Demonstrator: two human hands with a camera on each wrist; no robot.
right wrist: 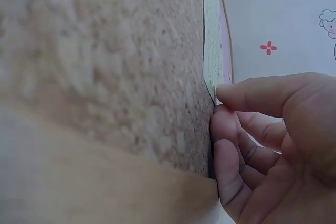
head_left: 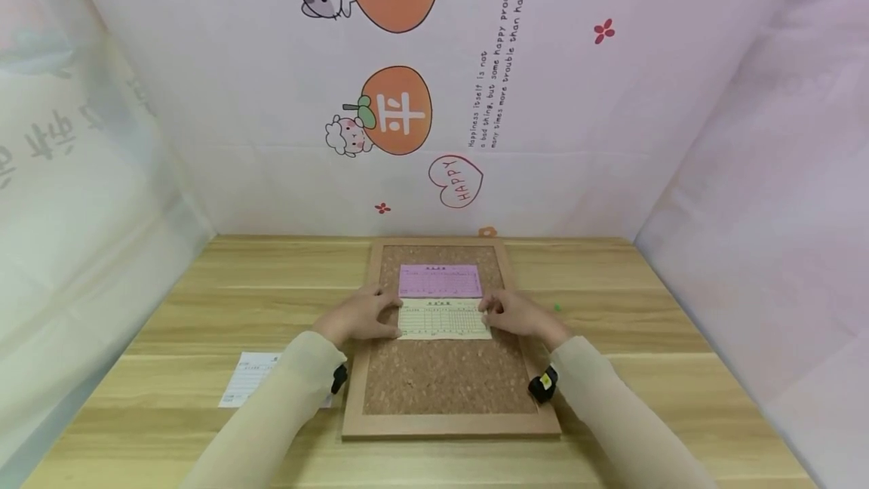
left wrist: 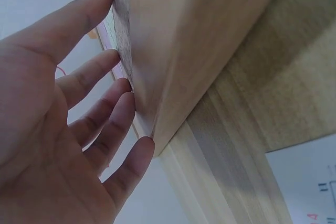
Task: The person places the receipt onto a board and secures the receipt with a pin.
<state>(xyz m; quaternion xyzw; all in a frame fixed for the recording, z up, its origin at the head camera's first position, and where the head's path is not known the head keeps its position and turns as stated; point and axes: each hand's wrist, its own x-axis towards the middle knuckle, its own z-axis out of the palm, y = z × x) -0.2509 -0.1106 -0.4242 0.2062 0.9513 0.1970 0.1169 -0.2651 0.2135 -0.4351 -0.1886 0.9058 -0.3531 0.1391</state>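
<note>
A framed cork board [head_left: 448, 379] lies on the table. On it, a pale yellow printed form [head_left: 444, 321] sits directly below a pink printed form [head_left: 440, 280]. My left hand [head_left: 363, 315] is at the yellow form's left edge, its thumb and fingertips spread and touching along the board and paper in the left wrist view. With my right hand [head_left: 519, 314] I pinch the form's right edge; the right wrist view shows the thumb [right wrist: 252, 98] on the paper's corner and the other fingers curled beside it, against the cork.
A white printed form [head_left: 247, 379] lies on the table left of the board, partly hidden by my left sleeve. A small green bit [head_left: 558, 307] rests right of the board. A printed white curtain [head_left: 543, 96] hangs behind the table [head_left: 645, 398] and at both sides.
</note>
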